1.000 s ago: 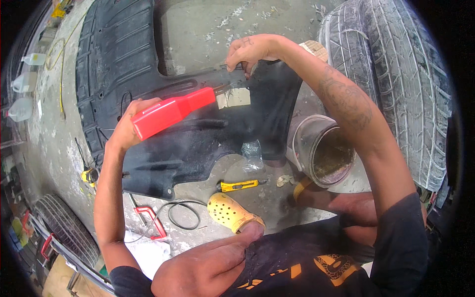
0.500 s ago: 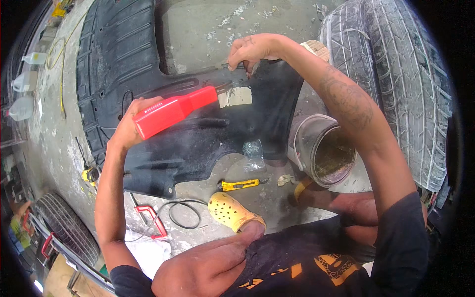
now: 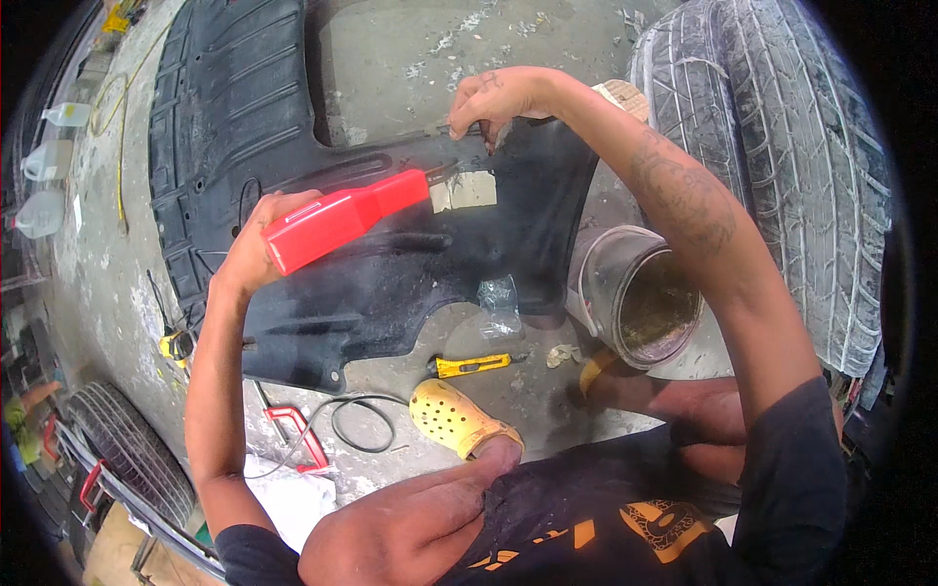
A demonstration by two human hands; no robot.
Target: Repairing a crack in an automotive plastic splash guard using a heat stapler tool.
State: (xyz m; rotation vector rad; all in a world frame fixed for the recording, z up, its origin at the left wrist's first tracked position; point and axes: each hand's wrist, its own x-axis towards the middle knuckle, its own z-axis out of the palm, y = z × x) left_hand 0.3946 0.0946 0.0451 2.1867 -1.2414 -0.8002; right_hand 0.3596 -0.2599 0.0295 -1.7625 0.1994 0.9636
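1. Wrapped round the red tool, my left hand has it by the rear end; its prongs point toward the pale patch.
2. My right hand is curled above the black panel; whether it pinches anything, I cannot tell.
3. That panel lies on the floor, patch on top, bucket beside it, yellow cutter nearer me.

Scuffed grey floor, pale patches across it, dusty tyres at right, translucent jugs at left
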